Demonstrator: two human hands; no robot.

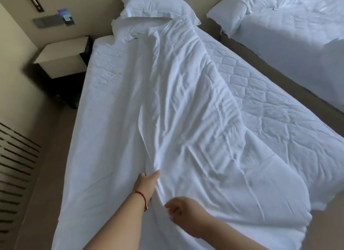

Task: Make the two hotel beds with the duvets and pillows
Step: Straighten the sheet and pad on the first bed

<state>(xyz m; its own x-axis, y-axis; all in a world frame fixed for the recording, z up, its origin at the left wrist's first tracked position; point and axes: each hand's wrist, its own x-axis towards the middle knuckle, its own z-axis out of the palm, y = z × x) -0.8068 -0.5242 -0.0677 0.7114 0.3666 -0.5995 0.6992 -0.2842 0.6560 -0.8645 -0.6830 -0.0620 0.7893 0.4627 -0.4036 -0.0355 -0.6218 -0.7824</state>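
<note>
- The near bed (115,93) fills most of the view, its white sheet wrinkled and a quilted mattress pad bare along its right side.
- A white duvet (186,104) lies crumpled down the bed's middle, bunched toward the foot.
- Two pillows (154,5) sit stacked at the head.
- The second bed (290,26) stands top right.
- The left hand (147,184) grips a duvet fold.
- The right hand (184,212), blurred, curls at the duvet's edge; its hold cannot be told.

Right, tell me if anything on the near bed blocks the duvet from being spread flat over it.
Nothing visible does. The duvet lies bunched along the bed's middle, the left hand gripping a fold; the sheet to its left is bare. The pillows sit at the head.
</note>
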